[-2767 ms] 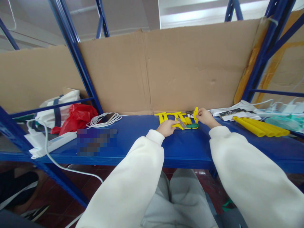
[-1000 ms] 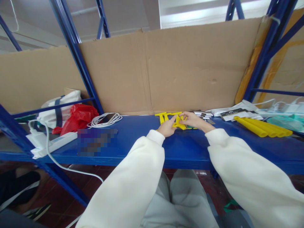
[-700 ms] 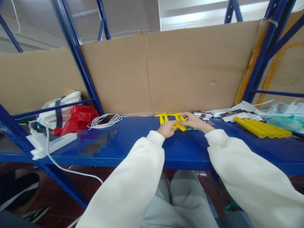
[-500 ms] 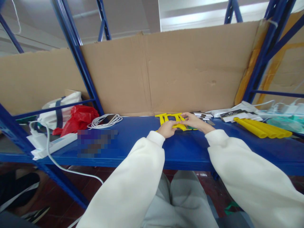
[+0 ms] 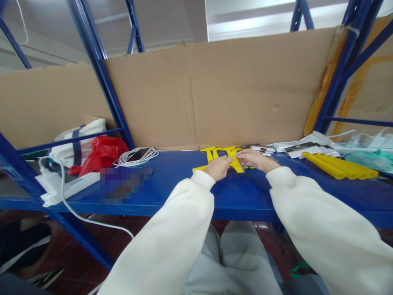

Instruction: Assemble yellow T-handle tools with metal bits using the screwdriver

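My left hand [image 5: 216, 168] is closed around a yellow plastic scraper [image 5: 237, 165], whose wide end with a thin clear or metallic edge points right. A yellow handle-like end [image 5: 199, 169] sticks out to the left of that hand. My right hand [image 5: 254, 159] is at the scraper's wide end with thumb and fingers pinched together; whatever lies between the fingertips is too small to make out. Just behind my hands, more yellow T-shaped pieces [image 5: 210, 153] lie on the blue shelf [image 5: 181, 180]. Small dark-and-white packets [image 5: 262, 149] sit behind my right hand.
Several yellow tubes [image 5: 337, 166] lie to the right, beside a black-and-white box [image 5: 302, 149]. On the left are a coiled white cable [image 5: 135, 157], a red plastic bag [image 5: 104, 152] and a white power strip [image 5: 73, 187]. Cardboard [image 5: 233, 94] walls the back. Another person's leg shows lower left.
The yellow scraper has turned in my hands, so its wide end now faces right and its handle end shows on the left. My right hand has lowered slightly, its fingers drawn together.
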The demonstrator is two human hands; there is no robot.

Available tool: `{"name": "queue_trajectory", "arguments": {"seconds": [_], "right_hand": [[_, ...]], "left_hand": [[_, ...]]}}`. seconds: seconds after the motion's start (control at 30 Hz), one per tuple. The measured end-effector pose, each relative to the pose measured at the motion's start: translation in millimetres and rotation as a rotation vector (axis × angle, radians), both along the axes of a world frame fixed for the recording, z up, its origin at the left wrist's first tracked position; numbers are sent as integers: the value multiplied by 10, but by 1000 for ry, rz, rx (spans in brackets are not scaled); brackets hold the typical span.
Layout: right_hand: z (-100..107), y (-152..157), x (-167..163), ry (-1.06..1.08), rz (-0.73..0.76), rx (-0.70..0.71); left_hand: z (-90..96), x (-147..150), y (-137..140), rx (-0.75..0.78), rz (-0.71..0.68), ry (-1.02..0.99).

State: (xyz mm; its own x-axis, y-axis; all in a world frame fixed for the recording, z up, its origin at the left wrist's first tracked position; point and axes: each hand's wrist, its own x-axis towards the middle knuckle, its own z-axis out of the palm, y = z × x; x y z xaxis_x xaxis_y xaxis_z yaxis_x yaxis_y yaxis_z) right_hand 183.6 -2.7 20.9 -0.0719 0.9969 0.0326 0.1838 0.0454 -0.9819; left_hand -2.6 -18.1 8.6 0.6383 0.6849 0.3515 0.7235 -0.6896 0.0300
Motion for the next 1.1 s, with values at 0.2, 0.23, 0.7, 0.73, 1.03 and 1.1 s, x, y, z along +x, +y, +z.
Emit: {"name": "queue_trajectory", "arguments": {"seconds": [0.2,0.23,0.7,0.73,1.03,1.1], "right_hand": [[-35,61,44,-13,60,31],[-32,76,64,-31,64,40],[-222,317,1016,-1132,-562,36],[-240,335,1013,-1148,-548,30],[-246,501,977,-1250,-492,109],[-259,537,1010,-1249,-474,102]], "left_hand": [[26,-3,-44,-13,11,17],[19,-5,-28,-21,8,-4],[-37,-21,117,-127,10,-130],[-40,-19,121,-127,8,-135],[-55,-4,137,-128,8,-136],[-57,-1,137,-130,8,-129]]}}
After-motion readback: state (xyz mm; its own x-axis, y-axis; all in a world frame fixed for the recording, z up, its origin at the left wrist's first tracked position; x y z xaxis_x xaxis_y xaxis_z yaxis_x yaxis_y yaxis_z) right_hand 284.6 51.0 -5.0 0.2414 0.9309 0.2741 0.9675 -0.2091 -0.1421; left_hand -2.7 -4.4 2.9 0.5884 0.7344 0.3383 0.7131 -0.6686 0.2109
